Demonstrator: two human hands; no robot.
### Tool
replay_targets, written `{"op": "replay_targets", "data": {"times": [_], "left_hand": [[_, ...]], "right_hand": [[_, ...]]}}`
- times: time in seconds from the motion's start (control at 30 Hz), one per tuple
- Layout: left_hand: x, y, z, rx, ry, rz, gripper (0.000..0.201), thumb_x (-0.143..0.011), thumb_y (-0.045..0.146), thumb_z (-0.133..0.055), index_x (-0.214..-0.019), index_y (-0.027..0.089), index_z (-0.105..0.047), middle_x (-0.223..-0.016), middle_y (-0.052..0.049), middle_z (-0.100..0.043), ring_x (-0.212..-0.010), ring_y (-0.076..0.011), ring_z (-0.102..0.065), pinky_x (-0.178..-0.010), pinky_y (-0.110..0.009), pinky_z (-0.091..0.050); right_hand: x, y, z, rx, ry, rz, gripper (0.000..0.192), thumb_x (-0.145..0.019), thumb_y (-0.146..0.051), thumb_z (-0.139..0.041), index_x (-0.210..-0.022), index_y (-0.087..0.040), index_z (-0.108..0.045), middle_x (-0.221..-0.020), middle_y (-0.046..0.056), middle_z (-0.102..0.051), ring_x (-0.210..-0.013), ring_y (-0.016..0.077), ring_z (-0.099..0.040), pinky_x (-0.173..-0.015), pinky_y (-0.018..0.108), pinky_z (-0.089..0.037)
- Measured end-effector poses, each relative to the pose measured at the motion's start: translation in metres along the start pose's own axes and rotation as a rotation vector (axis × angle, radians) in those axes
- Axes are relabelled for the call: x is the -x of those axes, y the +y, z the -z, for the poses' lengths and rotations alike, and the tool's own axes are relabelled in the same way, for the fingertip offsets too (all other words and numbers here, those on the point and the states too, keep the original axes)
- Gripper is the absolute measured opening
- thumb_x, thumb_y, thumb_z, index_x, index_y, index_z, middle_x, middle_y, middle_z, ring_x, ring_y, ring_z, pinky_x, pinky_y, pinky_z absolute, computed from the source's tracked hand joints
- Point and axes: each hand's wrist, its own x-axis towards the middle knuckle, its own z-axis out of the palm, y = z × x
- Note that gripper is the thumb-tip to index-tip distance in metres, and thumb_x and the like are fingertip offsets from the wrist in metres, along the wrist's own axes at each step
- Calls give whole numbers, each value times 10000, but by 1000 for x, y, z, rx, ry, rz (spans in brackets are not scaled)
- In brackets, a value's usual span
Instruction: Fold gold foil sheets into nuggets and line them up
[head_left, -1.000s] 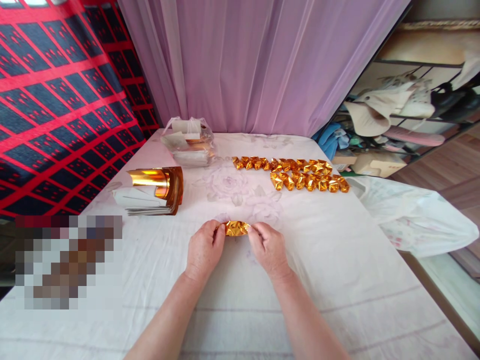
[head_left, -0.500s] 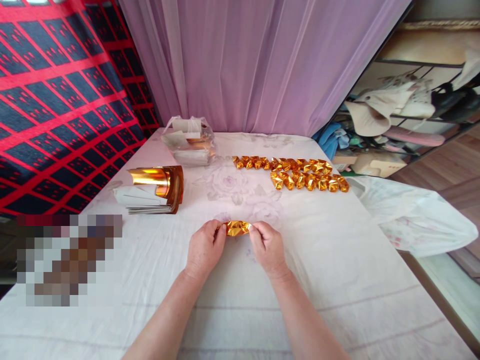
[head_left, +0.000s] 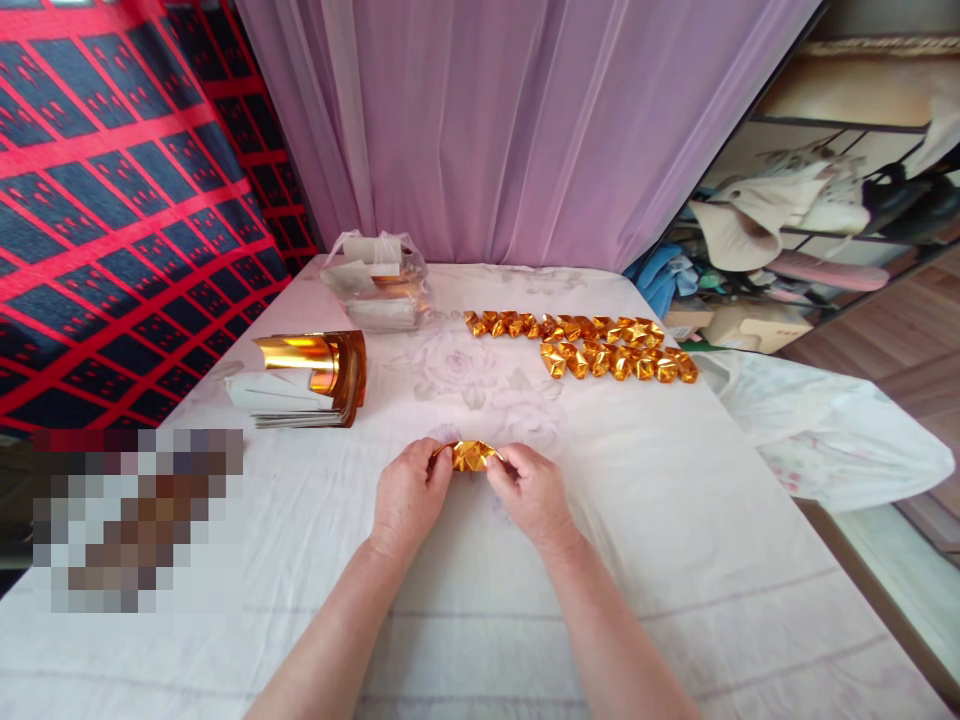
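A small folded piece of gold foil paper sits just above the white floral tablecloth, pinched at its two ends. My left hand grips its left end and my right hand grips its right end, fingertips close together. Farther back lie two rows of several finished gold foil folds. A stack of flat gold foil sheets, the top ones curled, lies to the left of my hands.
A clear plastic bag of more sheets stands at the back near the pink curtain. A white plastic bag hangs off the table's right edge. Cluttered shelves stand at right; a red patterned cloth at left.
My hands have drawn slightly closer together, so the gold piece looks shorter and more bunched. Nothing else on the table has moved.
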Motion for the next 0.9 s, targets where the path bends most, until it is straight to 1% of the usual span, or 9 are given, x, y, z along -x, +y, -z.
{"op": "replay_targets", "data": {"times": [0.2, 0.4, 0.5, 0.6, 0.7, 0.9], "left_hand": [[0, -1, -1, 2, 3, -17, 201, -912, 259, -465, -805, 205, -626, -755, -16, -675, -687, -161, -615, -618, -260, -405], [1, 0, -1, 1, 3, -44, 188, -922, 251, -466, -825, 208, -622, -763, -12, -674, -694, -154, -621, -634, -255, -423], [1, 1, -1, -12, -7, -49, 186, -923, 240, -466, -809, 209, -610, -753, -9, -669, -685, -153, -620, -622, -254, -418], [2, 2, -2, -35, -23, -49, 183, -926, 236, -468, -799, 209, -597, -754, -12, -664, -696, -161, -621, -618, -258, -410], [3, 3, 0, -61, -39, -46, 166, -930, 237, -479, -814, 208, -593, -775, -17, -659, -715, -169, -623, -623, -262, -405], [3, 5, 3, -124, -72, -32, 175, -948, 239, -469, -833, 212, -597, -813, -23, -652, -736, -170, -624, -625, -261, -399]], "right_hand": [[1, -2, 1, 73, -6, -36, 253, -839, -286, -450, -614, -215, -542, -589, 13, -602, -567, 130, -534, -590, 241, -335], [0, -5, 6, 140, -104, -128, 343, -874, -323, -399, -554, -223, -467, -528, 9, -578, -499, 125, -464, -552, 269, -261], [1, -5, 5, 171, -108, -139, 321, -852, -308, -421, -546, -219, -461, -533, 9, -588, -500, 121, -457, -557, 271, -250], [3, -5, 2, 224, -65, -115, 290, -828, -280, -443, -546, -214, -466, -548, 17, -598, -506, 117, -456, -566, 274, -246], [3, -5, 2, 242, -43, -47, 297, -840, -261, -437, -548, -212, -464, -540, 15, -584, -506, 114, -452, -568, 276, -244], [1, -6, 9, 160, -66, 57, 333, -887, -220, -383, -560, -216, -443, -534, -2, -546, -518, 111, -455, -572, 260, -264]]}}
